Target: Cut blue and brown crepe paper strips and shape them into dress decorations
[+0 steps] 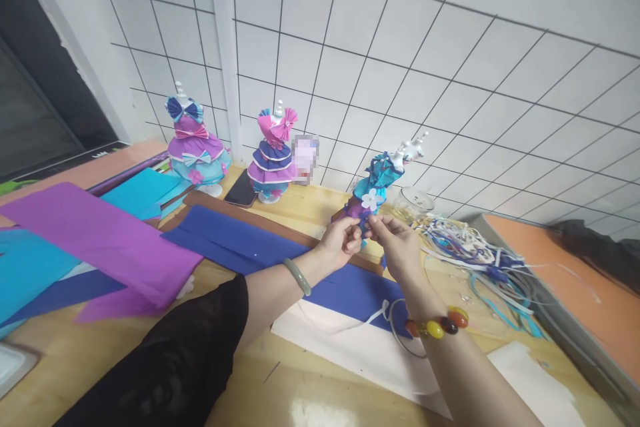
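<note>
A small dress form [385, 173] leans to the right, wearing a teal paper dress with a purple lower part and a white flower [371, 199] at the waist. My left hand [341, 238] is closed, its thumb and fingertips pinching the left side of the dress's lower part. From the right, my right hand [397, 243] pinches the same part just below the flower. The fingers hide much of the skirt. Beneath my wrists lie a dark blue paper strip [290, 263] and a pale pink sheet [320, 330].
Two more dressed forms, one purple-and-teal [197, 147] and one tiered [270, 160], stand by the wall beside a phone [241, 189]. Purple paper [115, 240] covers the left. Tangled ribbons [465, 240], a clear jar [414, 201] and an orange board [565, 273] lie right.
</note>
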### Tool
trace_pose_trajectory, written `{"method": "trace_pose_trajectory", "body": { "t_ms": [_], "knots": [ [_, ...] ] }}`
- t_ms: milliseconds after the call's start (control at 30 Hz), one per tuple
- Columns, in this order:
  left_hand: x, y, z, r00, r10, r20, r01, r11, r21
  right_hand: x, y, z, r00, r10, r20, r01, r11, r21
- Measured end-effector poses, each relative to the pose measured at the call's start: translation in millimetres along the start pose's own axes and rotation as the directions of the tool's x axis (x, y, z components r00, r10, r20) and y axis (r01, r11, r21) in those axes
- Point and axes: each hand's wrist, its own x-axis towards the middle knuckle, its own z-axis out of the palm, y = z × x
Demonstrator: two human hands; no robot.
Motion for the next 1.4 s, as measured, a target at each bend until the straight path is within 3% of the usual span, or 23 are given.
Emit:
{"method": "trace_pose_trajectory", "body": {
  "t_ms": [300,567,900,1033,1200,1400],
  "knots": [
    [0.9,-0.2,-1.5,1.0,-0.012,0.007,0.012,1.0,-0.012,-5.7,-4.5,-3.9,0.998,0.068,-0.004,-0.067,0.994,0.085],
    [2.5,-1.7,-3.6,1.0,-0.005,0.008,0.005,0.999,-0.032,-5.9,-1.9,-3.5,0.999,0.025,-0.031,-0.026,0.998,-0.054],
    [2.5,-1.8,-5.0,1.0,-0.016,0.017,0.017,0.998,-0.057,-7.8,-4.6,-9.3,0.999,0.05,-0.022,-0.05,0.999,-0.008],
    [1.5,-1.6,-4.7,1.0,-0.008,0.004,0.008,0.998,-0.066,-13.0,-12.1,-26.5,0.995,0.091,-0.032,-0.092,0.995,-0.031],
    [-0.5,-0.2,-4.8,1.0,-0.002,-0.029,0.0,0.998,-0.06,-28.9,-24.5,-63.5,0.989,0.148,-0.032,-0.151,0.977,-0.151],
    [-2.8,2.0,-2.8,0.994,0.007,-0.105,-0.011,0.999,-0.031,-89.2,-48.9,-103.3,0.974,0.225,0.013,-0.211,0.93,-0.301]
  ]
}}
